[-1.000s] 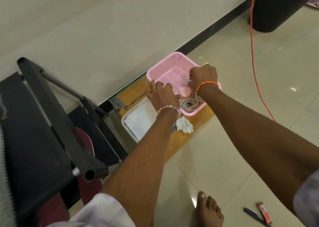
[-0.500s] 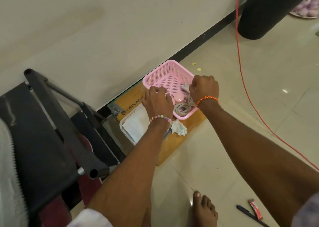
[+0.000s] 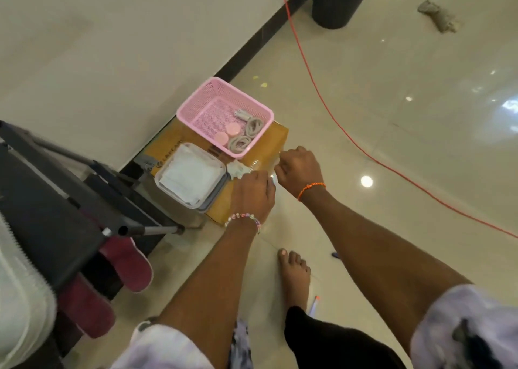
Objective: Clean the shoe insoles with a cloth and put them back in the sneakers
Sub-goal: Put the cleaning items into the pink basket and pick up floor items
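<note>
Cloth [image 3: 235, 169]: crumpled white, on the cardboard box [image 3: 269, 141]
Left hand [image 3: 253, 193]: fingers curled beside it, grasp unclear
Right hand [image 3: 298, 168]: fingers fisted, contents unclear
Basket [image 3: 196, 102]: pink, on box

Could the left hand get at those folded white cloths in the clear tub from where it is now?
Probably yes. The left hand sits just to the right of the clear tub, which has no lid, and the white cloths lie exposed on top. Nothing stands between them, though the hand seems busy with something clear.
</note>
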